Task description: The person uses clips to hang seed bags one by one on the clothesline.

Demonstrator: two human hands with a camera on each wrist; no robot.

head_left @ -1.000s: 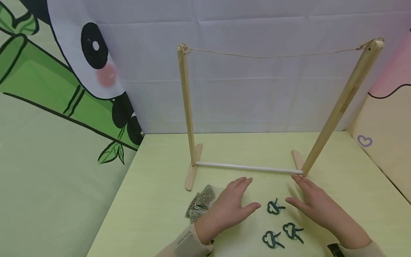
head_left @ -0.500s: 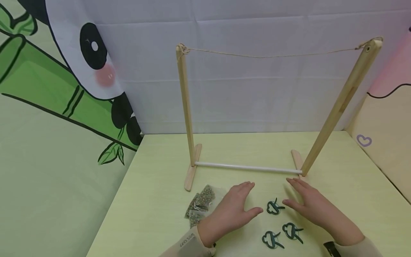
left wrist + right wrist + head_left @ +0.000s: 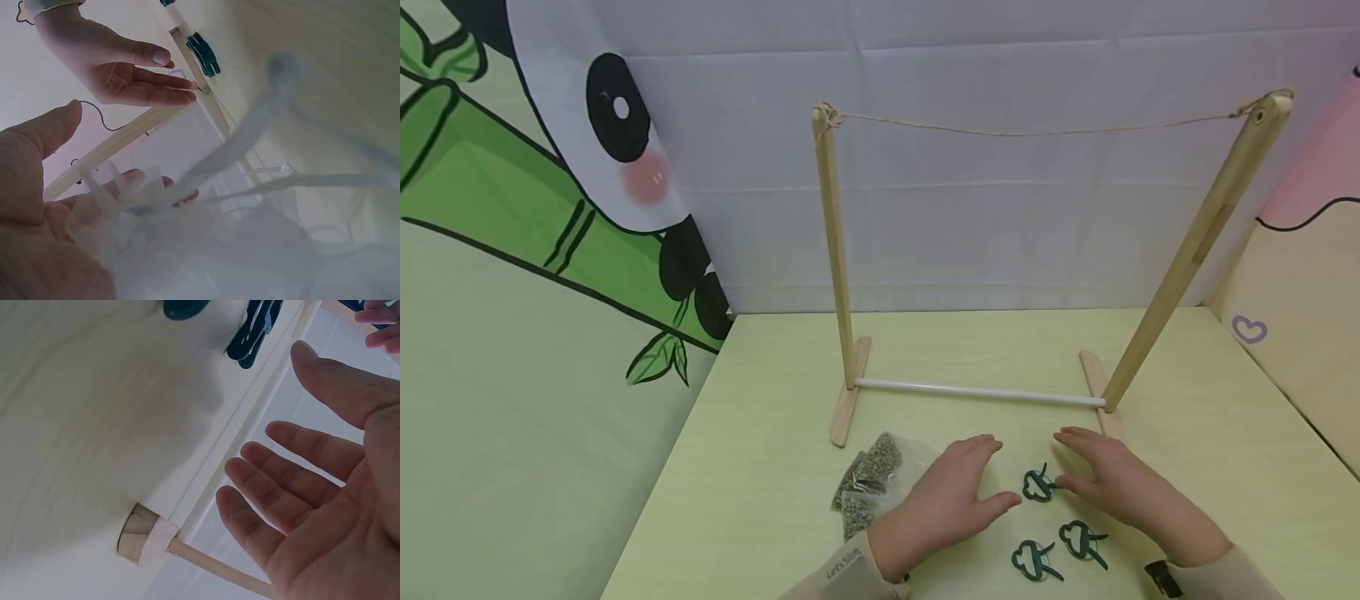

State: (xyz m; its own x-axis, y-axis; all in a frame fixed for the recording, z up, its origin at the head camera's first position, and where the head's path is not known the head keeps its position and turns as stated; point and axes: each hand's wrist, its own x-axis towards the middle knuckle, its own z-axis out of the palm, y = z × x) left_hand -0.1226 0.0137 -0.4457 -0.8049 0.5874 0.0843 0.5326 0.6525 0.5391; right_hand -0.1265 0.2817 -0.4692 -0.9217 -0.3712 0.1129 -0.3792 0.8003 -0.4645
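Observation:
My left hand [image 3: 936, 500] is held with fingers extended and thumb apart, beside small clear bags of greenish-grey grains [image 3: 880, 458] and partly covering them. Its palm holds nothing. In the left wrist view blurred clear plastic [image 3: 250, 237] fills the foreground. My right hand [image 3: 1123, 479], also with fingers extended and holding nothing, has its thumb right at the farthest of three dark green clips [image 3: 1039, 485]. The other two clips, one on the left [image 3: 1036, 560] and one on the right [image 3: 1082, 543], lie nearer the person, between the hands.
Beyond the hands stands a frame of two wooden posts [image 3: 835, 250] on flat wooden feet [image 3: 850, 408]. A white rod [image 3: 977, 391] joins them low down, and a slack string [image 3: 1000, 132] runs between their tops. A printed cloth [image 3: 970, 233] hangs behind the pale table [image 3: 737, 467].
My right hand has moved left and nearer the person, its thumb coming up to the far clip. My left hand has shifted slightly right and nearer, uncovering more of the bags.

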